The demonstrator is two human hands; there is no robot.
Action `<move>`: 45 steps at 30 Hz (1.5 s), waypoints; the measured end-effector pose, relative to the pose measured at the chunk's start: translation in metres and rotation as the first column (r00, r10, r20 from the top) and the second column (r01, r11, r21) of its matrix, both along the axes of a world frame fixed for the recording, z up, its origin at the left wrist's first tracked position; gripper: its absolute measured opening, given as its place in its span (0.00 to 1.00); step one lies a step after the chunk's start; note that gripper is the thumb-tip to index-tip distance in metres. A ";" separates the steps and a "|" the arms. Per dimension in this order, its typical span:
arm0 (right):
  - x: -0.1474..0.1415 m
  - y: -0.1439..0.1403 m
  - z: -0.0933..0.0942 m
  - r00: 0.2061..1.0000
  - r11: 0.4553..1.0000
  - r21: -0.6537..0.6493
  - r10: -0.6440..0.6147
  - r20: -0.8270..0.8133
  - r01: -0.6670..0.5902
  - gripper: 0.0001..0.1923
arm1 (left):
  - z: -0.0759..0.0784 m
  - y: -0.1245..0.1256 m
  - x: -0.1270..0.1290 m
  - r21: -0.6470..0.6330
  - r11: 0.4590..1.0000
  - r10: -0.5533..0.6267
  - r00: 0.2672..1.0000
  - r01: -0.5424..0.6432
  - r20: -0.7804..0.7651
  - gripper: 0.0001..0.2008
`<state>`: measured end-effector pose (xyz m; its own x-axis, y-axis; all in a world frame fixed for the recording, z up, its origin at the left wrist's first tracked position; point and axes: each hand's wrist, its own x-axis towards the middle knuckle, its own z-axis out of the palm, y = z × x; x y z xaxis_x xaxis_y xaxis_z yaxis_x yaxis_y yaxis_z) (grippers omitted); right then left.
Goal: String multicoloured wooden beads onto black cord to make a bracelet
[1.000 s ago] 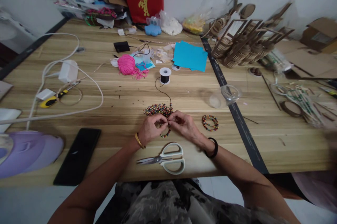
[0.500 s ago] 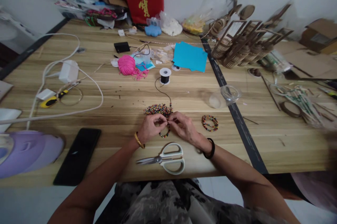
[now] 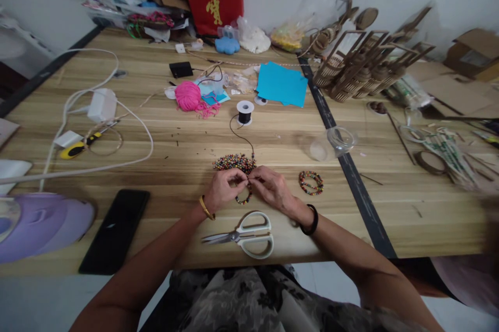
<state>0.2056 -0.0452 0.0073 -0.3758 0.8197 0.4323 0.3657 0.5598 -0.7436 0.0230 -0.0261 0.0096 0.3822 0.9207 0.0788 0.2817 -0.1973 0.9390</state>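
Note:
My left hand (image 3: 223, 190) and my right hand (image 3: 272, 187) meet fingertip to fingertip over the wooden table (image 3: 175, 166). Between them hangs a short loop of coloured beads on black cord (image 3: 244, 199), pinched by both hands. The cord runs up past a pile of loose coloured beads (image 3: 234, 162) to a black cord spool (image 3: 245, 112). A finished bead bracelet (image 3: 311, 182) lies just right of my right hand. White-handled scissors (image 3: 244, 236) lie shut below my hands near the table edge.
A black phone (image 3: 115, 230) and a purple appliance (image 3: 39, 225) sit at the front left, white cables and an adapter (image 3: 102, 105) behind them. Pink yarn (image 3: 187, 95), blue paper (image 3: 281, 83), a clear jar (image 3: 331, 142) and wooden craft pieces (image 3: 362, 64) lie farther back and right.
My right hand and wrist shifted slightly left, closer to the left hand; the bead loop hangs a little shorter. Nothing else moved.

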 end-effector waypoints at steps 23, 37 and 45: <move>0.002 0.003 0.006 0.997 0.981 -0.192 -0.020 -0.070 0.006 0.07 | 0.000 -0.002 0.001 0.254 0.967 0.041 0.994 -0.014 -0.103 0.04; 0.005 0.005 0.010 0.999 0.985 -0.166 0.045 0.025 -0.040 0.07 | -0.001 -0.003 0.001 0.365 0.930 0.028 0.988 0.031 -0.153 0.04; 0.006 0.006 0.006 0.992 0.921 -0.375 0.073 -0.102 -0.106 0.07 | -0.003 -0.004 0.001 0.431 0.902 0.046 0.989 0.020 -0.143 0.02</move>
